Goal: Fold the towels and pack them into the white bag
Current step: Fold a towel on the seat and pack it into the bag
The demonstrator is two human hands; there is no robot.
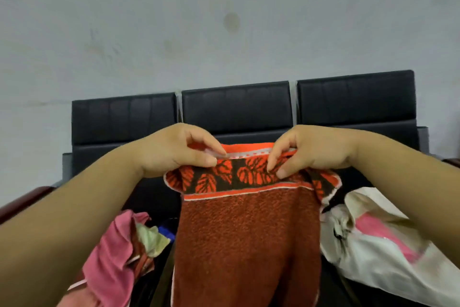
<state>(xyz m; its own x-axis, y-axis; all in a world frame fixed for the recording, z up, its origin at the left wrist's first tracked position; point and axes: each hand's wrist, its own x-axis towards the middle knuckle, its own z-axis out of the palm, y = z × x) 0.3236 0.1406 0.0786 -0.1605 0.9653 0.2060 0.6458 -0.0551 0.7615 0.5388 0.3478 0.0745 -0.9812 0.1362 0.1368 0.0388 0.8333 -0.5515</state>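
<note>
Left hand (174, 149), right hand (315, 149), pinching red towel (249, 244)

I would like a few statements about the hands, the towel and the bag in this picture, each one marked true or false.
1. The left hand and the right hand both pinch the top edge of the red towel. True.
2. The red towel lies flat on a seat. False: it hangs down from the fingers.
3. The white bag lies to the right of the towel. True.
4. The white bag is empty. False: something pink shows in it.
5. The chairs behind are red. False: they are black.
</note>
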